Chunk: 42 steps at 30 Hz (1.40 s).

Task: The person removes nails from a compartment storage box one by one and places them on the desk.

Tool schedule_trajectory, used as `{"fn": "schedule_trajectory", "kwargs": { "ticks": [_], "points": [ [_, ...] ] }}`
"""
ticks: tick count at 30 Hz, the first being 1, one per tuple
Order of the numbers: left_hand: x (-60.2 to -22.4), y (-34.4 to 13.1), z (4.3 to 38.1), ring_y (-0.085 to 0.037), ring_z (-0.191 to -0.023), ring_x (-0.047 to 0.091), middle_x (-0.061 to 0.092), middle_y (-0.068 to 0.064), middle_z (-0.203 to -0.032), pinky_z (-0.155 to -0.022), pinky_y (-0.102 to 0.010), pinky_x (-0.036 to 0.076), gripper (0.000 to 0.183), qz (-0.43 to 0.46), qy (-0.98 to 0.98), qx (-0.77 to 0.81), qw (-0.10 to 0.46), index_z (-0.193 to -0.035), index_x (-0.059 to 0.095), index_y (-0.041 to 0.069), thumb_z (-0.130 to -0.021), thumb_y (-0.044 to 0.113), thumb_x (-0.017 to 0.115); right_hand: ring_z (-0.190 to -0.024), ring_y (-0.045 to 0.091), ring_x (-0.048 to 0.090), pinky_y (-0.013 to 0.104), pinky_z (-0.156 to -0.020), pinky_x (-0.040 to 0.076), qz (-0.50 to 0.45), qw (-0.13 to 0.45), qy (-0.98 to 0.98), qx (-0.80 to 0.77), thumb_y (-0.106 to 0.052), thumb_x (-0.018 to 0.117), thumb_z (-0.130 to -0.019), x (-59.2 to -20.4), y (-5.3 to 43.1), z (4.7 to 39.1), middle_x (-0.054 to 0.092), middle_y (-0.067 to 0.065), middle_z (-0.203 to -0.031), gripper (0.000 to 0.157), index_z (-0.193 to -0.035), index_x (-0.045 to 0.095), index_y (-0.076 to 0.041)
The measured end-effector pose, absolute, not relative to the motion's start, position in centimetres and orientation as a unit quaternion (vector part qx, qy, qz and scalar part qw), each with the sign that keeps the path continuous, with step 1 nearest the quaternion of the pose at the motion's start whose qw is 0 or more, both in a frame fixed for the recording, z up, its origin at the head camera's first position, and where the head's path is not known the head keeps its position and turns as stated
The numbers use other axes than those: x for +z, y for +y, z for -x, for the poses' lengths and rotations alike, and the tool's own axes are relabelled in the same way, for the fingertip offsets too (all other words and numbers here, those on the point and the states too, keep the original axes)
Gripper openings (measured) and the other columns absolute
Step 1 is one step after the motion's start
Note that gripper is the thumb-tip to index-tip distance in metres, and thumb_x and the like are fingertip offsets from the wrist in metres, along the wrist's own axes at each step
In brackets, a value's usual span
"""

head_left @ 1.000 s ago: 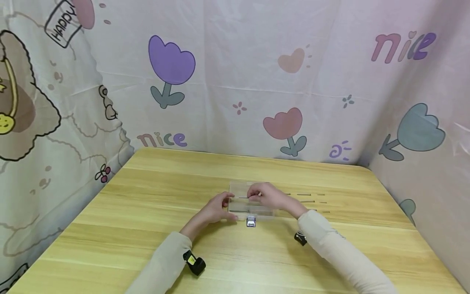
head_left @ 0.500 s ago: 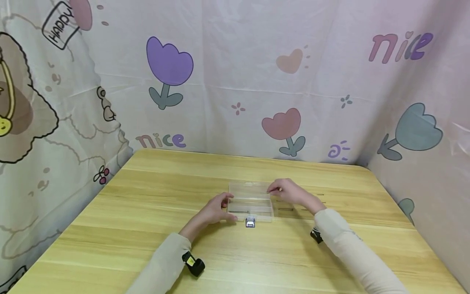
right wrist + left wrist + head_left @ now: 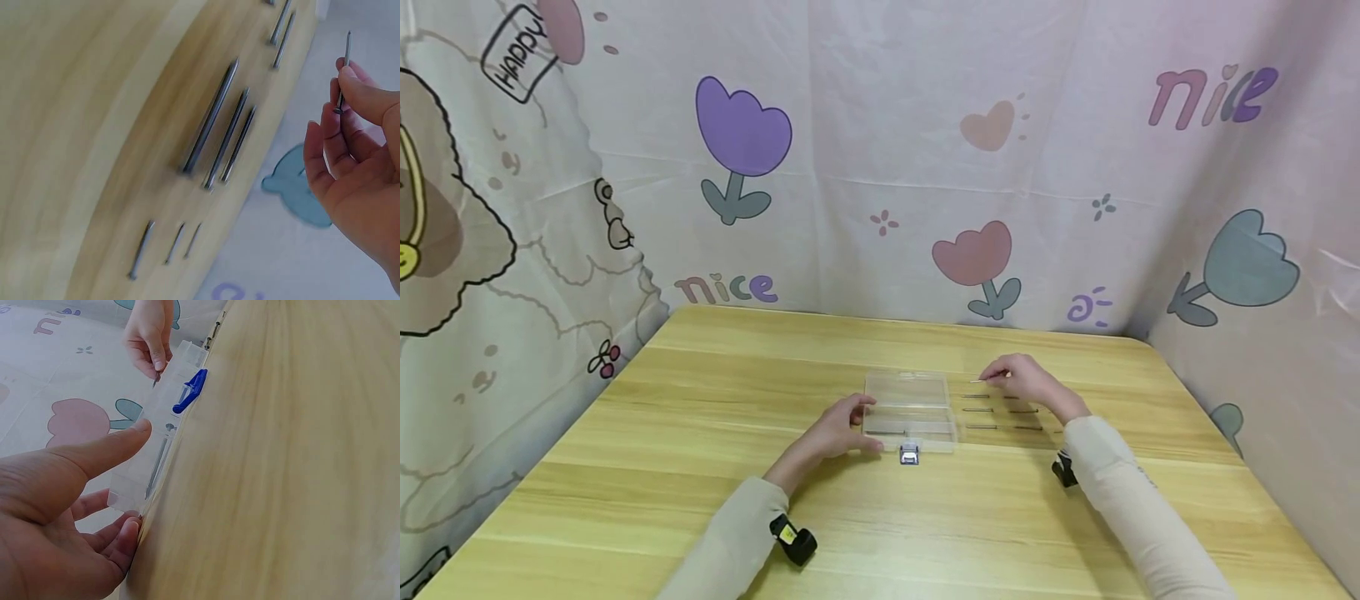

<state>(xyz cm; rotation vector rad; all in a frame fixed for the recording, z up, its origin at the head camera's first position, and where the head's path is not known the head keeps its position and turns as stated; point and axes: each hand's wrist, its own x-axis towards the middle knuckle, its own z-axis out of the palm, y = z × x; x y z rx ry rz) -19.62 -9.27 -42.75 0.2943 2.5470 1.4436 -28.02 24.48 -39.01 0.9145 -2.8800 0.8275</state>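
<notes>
A clear plastic box (image 3: 907, 388) lies open on the table, its lid folded back behind the compartments. My left hand (image 3: 838, 425) holds its left end, thumb at the front edge and fingers at the side. One long nail (image 3: 157, 465) lies inside the front compartment. A blue latch (image 3: 192, 392) hangs from the front wall. To the right of the box, my right hand (image 3: 1022, 379) pinches a nail (image 3: 347, 50) between thumb and fingers, its head toward the palm and its point outward. This nail is over the far side of the rows of loose nails.
Several nails of different sizes lie in rows right of the box, with thick long nails (image 3: 212, 119) in the middle and thin short nails (image 3: 193, 240) farther right. A patterned cloth (image 3: 880, 167) hangs behind the wooden table (image 3: 700, 367).
My right hand has moved from over the box to the right and slightly back, taking the nail with it. My left hand stays at the box's left end.
</notes>
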Motion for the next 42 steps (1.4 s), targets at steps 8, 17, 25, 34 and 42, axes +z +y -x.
{"fn": "schedule_trajectory", "kwargs": {
  "ticks": [8,17,25,34,42],
  "points": [
    [-42.8,-9.3,19.5,-0.030,-0.106,0.050,0.055,-0.015,-0.122,-0.092,-0.047,0.042,0.074,-0.097,0.860,0.490,0.101,-0.133,0.051,0.002,-0.069,0.014,0.087,-0.088,0.031,0.063,0.047,-0.079,0.048,-0.235,0.033,-0.933,0.271,0.002,0.063,-0.089,-38.9,27.6,28.6,0.071,0.014,-0.092,0.011,-0.093,0.073,0.001],
    [-42.6,-9.3,19.6,-0.029,-0.105,0.050,0.056,-0.014,-0.123,-0.091,-0.047,0.042,0.074,-0.099,0.862,0.489,0.093,-0.132,0.052,0.002,-0.068,0.013,0.088,-0.081,0.026,0.061,0.046,-0.077,0.049,-0.192,0.017,-0.948,0.254,0.002,0.063,-0.088,-38.7,31.4,28.4,0.069,0.014,-0.087,0.008,-0.091,0.071,0.004],
    [-42.7,-9.3,19.6,-0.028,-0.105,0.050,0.056,-0.013,-0.122,-0.091,-0.046,0.042,0.074,-0.100,0.861,0.490,0.095,-0.133,0.052,0.003,-0.069,0.014,0.087,-0.083,0.033,0.062,0.052,-0.080,0.047,-0.166,0.002,-0.954,0.248,0.001,0.065,-0.087,-39.4,35.2,27.9,0.069,0.017,-0.087,0.009,-0.090,0.069,0.007],
    [-42.9,-9.3,19.1,-0.031,-0.108,0.050,0.055,-0.015,-0.125,-0.093,-0.049,0.042,0.075,-0.107,0.858,0.493,0.096,-0.134,0.051,0.003,-0.069,0.015,0.087,-0.082,0.030,0.061,0.054,-0.082,0.044,-0.137,-0.002,-0.961,0.238,0.002,0.067,-0.085,-41.1,38.1,27.1,0.069,0.015,-0.083,0.006,-0.087,0.070,0.006],
    [-43.0,-9.3,19.3,-0.027,-0.103,0.050,0.056,-0.012,-0.120,-0.090,-0.046,0.043,0.075,-0.110,0.862,0.487,0.087,-0.132,0.052,0.003,-0.068,0.015,0.088,-0.083,0.028,0.061,0.052,-0.083,0.045,-0.128,-0.007,-0.959,0.254,0.003,0.067,-0.084,-41.0,38.9,26.7,0.069,0.016,-0.085,0.007,-0.087,0.070,0.008]
  ]
}}
